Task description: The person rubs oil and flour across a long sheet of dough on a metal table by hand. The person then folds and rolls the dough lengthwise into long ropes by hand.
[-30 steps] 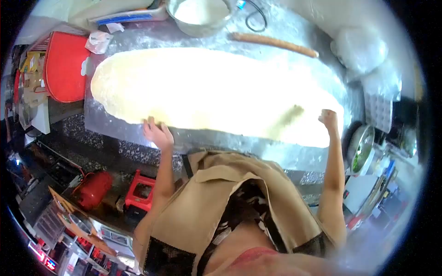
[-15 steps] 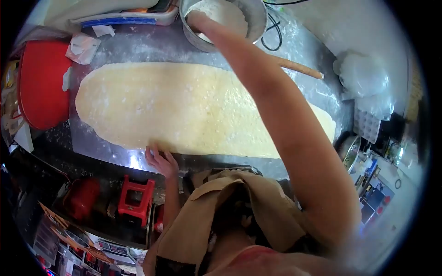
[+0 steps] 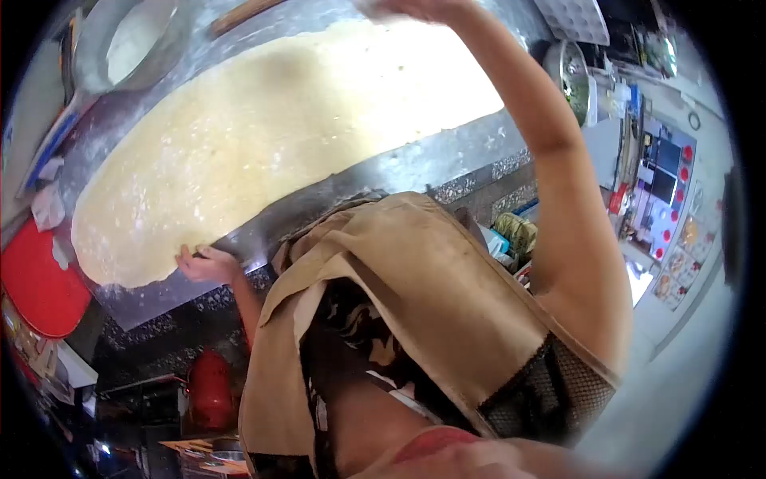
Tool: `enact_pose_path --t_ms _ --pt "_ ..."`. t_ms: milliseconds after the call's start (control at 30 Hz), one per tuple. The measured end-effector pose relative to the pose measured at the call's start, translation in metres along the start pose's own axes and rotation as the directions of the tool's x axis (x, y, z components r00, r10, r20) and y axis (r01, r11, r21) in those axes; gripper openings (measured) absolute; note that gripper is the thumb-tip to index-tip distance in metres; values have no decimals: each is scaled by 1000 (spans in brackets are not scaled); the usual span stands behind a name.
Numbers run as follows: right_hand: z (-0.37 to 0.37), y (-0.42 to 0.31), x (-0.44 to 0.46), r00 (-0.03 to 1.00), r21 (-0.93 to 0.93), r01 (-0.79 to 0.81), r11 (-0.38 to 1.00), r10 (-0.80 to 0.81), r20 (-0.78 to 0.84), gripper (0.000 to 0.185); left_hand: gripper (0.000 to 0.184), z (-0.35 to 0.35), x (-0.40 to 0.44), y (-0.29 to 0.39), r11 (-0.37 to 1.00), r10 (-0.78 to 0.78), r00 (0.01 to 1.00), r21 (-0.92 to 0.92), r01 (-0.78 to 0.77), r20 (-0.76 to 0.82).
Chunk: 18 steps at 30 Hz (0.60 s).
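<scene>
A long, thin sheet of pale dough (image 3: 231, 136) lies across the metal worktop, with loose flour on its surface. My left hand (image 3: 207, 264) is at the dough's near edge toward the left end, its fingertips touching the edge and its fingers slightly bent and apart. My right hand (image 3: 419, 8) is stretched out over the far side of the sheet at the top of the view. Motion smears its fingers, and the frame edge partly cuts it off, so what it holds cannot be made out.
A metal bowl of white flour (image 3: 136, 40) stands at the far left. A wooden rolling pin (image 3: 247, 14) lies behind the dough. At left is a red stool-like object (image 3: 41, 279). A metal bowl (image 3: 573, 80) and white egg-tray-like sheet (image 3: 570, 17) sit at right.
My right hand has left the flour bowl and moved right, over the dough's far side. The view has turned to the right. My left hand stays by the near edge.
</scene>
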State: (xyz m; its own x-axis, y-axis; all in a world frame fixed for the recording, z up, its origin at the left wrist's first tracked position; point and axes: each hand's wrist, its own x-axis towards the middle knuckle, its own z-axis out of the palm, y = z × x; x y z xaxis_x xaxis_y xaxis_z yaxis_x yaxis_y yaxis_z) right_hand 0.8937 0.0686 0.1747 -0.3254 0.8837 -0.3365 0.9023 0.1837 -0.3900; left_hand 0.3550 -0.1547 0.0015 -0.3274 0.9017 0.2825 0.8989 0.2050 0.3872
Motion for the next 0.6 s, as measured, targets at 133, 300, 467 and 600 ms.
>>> enact_pose_path --t_ms 133,300,467,600 --pt "4 50 -146 851 240 -522 818 519 84 15 42 -4 2 18 998 -56 997 32 58 -52" --pt "28 199 -187 817 388 -439 810 540 -203 23 48 -3 -9 96 998 61 967 15 -59 -246" --pt "9 258 -261 793 182 -564 805 590 -151 25 53 7 -63 207 970 198 965 -109 -219 -174" --pt "31 287 -306 730 116 -606 787 609 -310 21 56 12 -116 269 947 235 972 -225 -230 -3"
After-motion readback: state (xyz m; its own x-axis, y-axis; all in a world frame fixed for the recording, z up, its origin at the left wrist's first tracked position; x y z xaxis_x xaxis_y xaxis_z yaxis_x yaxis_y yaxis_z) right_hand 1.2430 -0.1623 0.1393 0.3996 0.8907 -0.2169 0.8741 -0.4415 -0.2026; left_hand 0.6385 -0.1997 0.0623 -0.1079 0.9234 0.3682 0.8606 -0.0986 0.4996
